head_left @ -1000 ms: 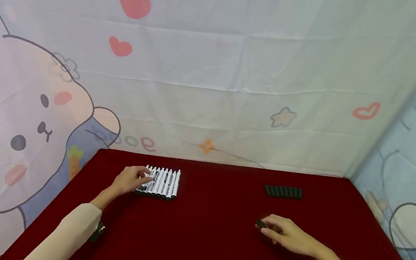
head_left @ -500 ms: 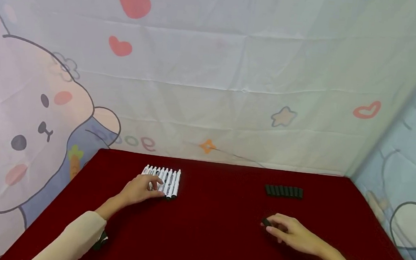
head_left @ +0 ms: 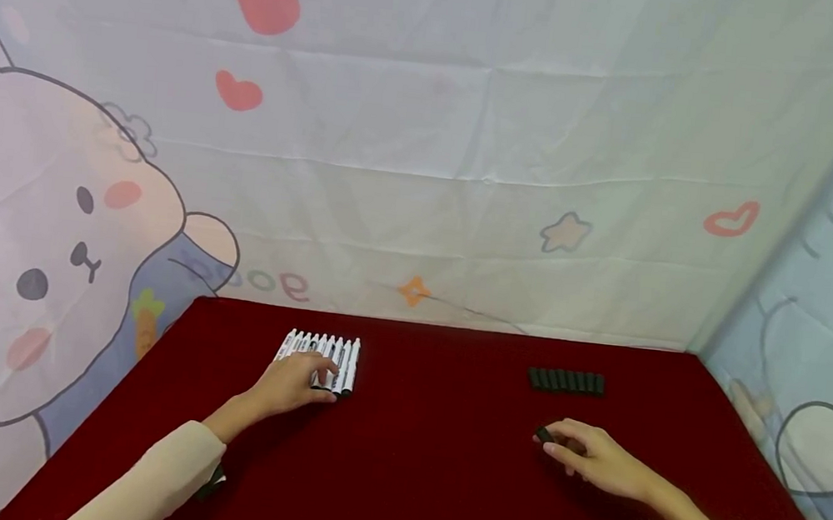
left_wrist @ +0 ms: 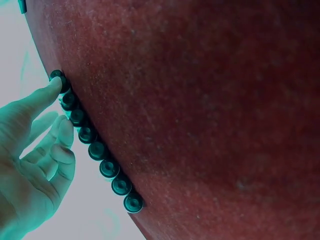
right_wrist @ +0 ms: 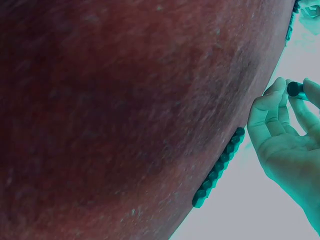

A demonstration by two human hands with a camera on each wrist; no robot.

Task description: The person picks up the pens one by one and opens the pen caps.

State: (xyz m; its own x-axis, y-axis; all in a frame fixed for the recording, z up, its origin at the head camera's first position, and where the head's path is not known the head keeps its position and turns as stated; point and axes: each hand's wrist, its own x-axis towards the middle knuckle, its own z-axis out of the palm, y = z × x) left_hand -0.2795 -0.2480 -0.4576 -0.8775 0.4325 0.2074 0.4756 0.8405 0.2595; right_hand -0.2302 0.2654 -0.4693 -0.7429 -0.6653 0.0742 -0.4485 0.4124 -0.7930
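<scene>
White markers with black ends lie side by side in a row at the back left of the table. Over the row's near side rests my left hand, its thumb tip at the black ends and the other fingers loosely bent. In the left wrist view, the thumb touches a black marker end near one end of the row. My right hand pinches a short black marker cap between thumb and fingertips, above the table's right half. Farther back, several black caps lie in a tidy row.
Dark red cloth covers the table. A small dark object with a white bit lies partly hidden under my left sleeve. A printed curtain hangs behind the table and along the right side.
My left hand has slid right and nearer along the marker row, uncovering markers at the left. The right hand has shifted slightly right and away, still pinching the cap.
</scene>
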